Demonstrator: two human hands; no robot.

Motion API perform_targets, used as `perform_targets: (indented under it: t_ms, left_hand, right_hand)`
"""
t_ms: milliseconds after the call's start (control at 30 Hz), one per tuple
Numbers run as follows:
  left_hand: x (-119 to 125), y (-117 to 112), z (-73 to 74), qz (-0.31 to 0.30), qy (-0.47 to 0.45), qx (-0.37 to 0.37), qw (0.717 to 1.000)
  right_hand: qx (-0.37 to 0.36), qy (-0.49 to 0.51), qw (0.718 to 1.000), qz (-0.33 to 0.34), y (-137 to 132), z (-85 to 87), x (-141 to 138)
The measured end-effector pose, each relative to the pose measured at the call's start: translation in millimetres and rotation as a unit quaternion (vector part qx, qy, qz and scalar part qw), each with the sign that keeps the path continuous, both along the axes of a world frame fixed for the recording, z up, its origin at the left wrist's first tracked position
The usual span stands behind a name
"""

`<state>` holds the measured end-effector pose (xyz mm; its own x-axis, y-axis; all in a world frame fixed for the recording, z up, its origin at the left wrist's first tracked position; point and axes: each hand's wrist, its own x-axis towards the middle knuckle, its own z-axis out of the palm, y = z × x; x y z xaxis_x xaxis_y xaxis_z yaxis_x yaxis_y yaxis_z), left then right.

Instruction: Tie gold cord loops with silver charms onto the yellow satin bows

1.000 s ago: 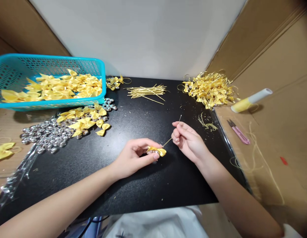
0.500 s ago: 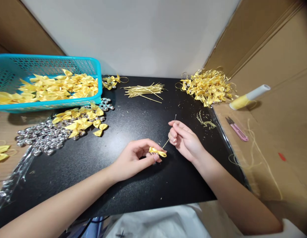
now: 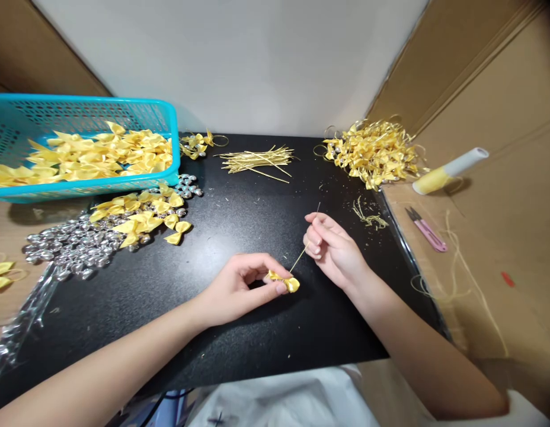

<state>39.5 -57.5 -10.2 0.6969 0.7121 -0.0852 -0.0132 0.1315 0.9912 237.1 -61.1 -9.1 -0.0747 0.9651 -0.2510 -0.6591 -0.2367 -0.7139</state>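
Left hand pinches bow, right hand to its far right pinches cord leading to it; firm bow grip and straight, lightly taut cord likely work best.

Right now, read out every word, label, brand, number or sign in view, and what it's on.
None readable.
Blue basket, pink snips, pale tube: no lettering I can make out.
White cloth: a dark mark near the bottom edge, too unclear to read.
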Motion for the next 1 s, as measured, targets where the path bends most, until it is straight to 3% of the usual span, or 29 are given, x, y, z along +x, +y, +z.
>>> perform_targets:
  t_ms: [133,233,667,1000]
  left_hand:
    - [-1.3,-0.4,3.5,-0.011,0.017,0.083,0.996]
    - [-2.4,-2.3,3.8,-0.02,0.033,0.101,0.994]
    - [-0.6,-5.6,0.6,0.001,0.022,-0.064,0.998]
    - [0.5,-6.4,2.1,0.011,-0.025,-0.088,0.996]
  right_hand:
    - [-0.008,0.008,1.0,0.003,2.1,-2.1,-0.2]
    - [-0.018,0.011,1.0,-0.003,4.2,-2.4,-0.2]
    - [-0.019,0.007,1.0,0.008,4.8,-5.5,0.1]
    - [-0.03,-0.008,1.0,0.007,6.3,-5.9,1.4]
